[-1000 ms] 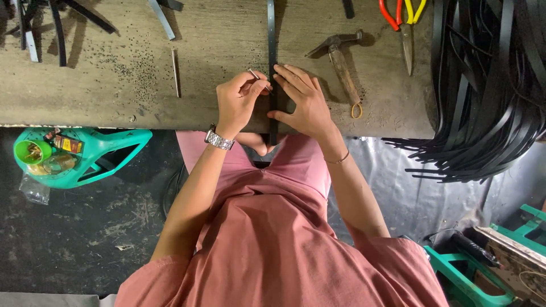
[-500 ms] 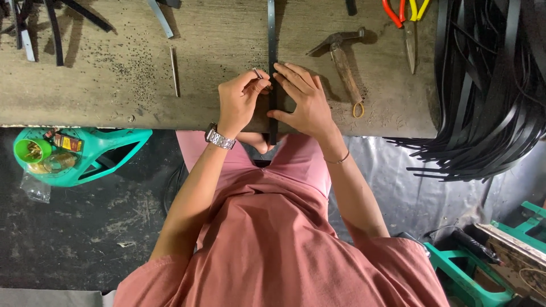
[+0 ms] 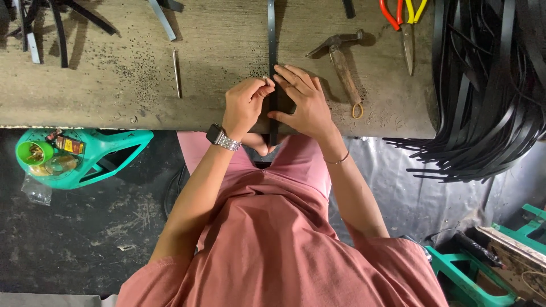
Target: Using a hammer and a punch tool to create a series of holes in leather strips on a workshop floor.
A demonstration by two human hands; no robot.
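Pinching black strap (image 3: 272, 34) | left hand (image 3: 244, 105), right hand (image 3: 304, 102) | strap's middle hidden

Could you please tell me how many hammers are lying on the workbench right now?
1. The hammer lies on the workbench just beyond the right hand, handle pointing towards the person. Others could be hidden under the pile of black strips.

The tabletop (image 3: 114, 96) is rough, worn wood, matt and gritty. The black strap (image 3: 272, 34) on it looks smooth, dull plastic. Right of the strap, the hammer (image 3: 341, 62) has a wooden handle and dark metal head.
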